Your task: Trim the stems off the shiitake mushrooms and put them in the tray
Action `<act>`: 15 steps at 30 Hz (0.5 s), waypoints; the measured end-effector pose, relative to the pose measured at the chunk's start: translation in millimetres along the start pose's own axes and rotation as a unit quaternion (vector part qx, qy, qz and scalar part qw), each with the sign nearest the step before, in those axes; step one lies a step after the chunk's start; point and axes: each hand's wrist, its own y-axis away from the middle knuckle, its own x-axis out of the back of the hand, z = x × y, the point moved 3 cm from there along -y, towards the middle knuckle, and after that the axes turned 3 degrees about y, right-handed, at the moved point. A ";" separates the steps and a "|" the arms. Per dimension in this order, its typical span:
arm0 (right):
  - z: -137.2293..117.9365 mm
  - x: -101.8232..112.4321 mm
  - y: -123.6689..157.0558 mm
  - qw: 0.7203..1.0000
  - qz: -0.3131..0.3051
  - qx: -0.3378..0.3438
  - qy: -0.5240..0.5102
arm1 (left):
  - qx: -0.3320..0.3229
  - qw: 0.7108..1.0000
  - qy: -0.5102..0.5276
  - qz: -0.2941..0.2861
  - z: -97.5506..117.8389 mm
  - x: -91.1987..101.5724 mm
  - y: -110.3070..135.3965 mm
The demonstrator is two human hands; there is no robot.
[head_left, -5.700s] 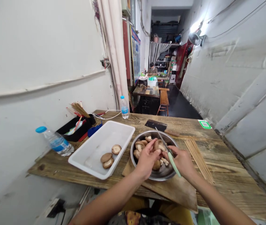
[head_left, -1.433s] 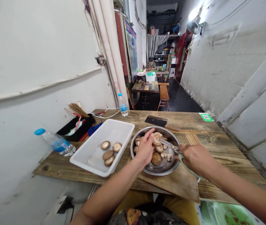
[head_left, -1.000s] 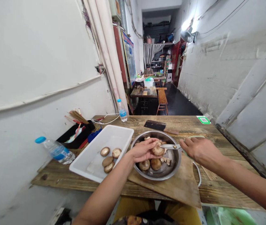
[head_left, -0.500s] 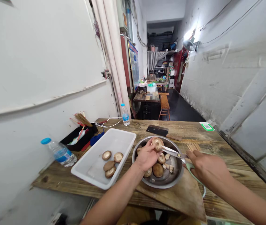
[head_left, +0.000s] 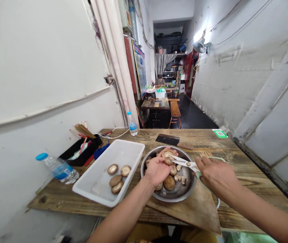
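Observation:
My left hand (head_left: 158, 170) holds a mushroom (head_left: 168, 156) with its gills facing up, over a metal bowl (head_left: 149, 191). In my right hand (head_left: 216, 172) is a pair of scissors (head_left: 184, 162) with pale green handles. The blades are slightly parted, with their tips at the middle of the mushroom. Beneath, the bowl contains more mushrooms (head_left: 169, 183) and several cut stems (head_left: 183, 180); my left hand hides part of them. To the left, a white plastic tub (head_left: 90, 189) holds several mushrooms (head_left: 117, 186).
A cleaver (head_left: 168, 139) lies behind the bowl, and a wooden board (head_left: 192, 212) lies partly under it. Water bottles (head_left: 132, 125) and a black box (head_left: 75, 152) stand at the left. Far back, a person (head_left: 160, 81) sits at another table.
The mushroom in my left hand has tipped, and the scissor blades have opened a little over it. My right hand has turned slightly. The whole view has shifted a little.

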 end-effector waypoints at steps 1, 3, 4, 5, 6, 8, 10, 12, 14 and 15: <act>-0.4 0.6 -0.2 1.000 0.000 0.002 0.006 | -0.001 1.000 -0.003 -0.001 -0.3 -0.9 0.2; -1.2 1.8 -1.3 1.000 -0.009 0.007 0.013 | -0.007 1.000 -0.010 0.002 -1.1 -2.2 0.7; -1.5 2.6 -2.1 1.000 -0.013 0.010 0.014 | -0.010 1.000 -0.015 0.003 -1.7 -2.7 1.1; -1.7 3.6 -3.0 1.000 -0.016 0.013 0.014 | -0.010 1.000 -0.020 0.003 -2.6 -3.2 1.4; -1.9 4.6 -4.0 1.000 -0.021 0.016 0.014 | -0.009 1.000 -0.026 0.002 -3.8 -3.6 1.9; -2.4 6.2 -5.8 0.999 -0.030 0.027 0.012 | -0.002 0.999 -0.037 -0.001 -6.6 -3.9 2.8; -3.0 6.7 -7.0 0.998 -0.033 0.046 0.013 | 0.005 0.999 -0.042 -0.001 -9.3 -3.1 3.6; -3.9 5.7 -7.5 0.997 -0.029 0.076 0.014 | 0.011 0.999 -0.042 -0.003 -11.1 -1.1 4.1; -3.9 4.2 -7.5 0.995 -0.020 0.099 0.005 | 0.022 0.999 -0.042 -0.004 -11.7 2.2 4.0; -3.0 4.2 -7.6 0.995 -0.011 0.101 -0.002 | 0.027 0.999 -0.044 -0.002 -11.5 4.4 3.9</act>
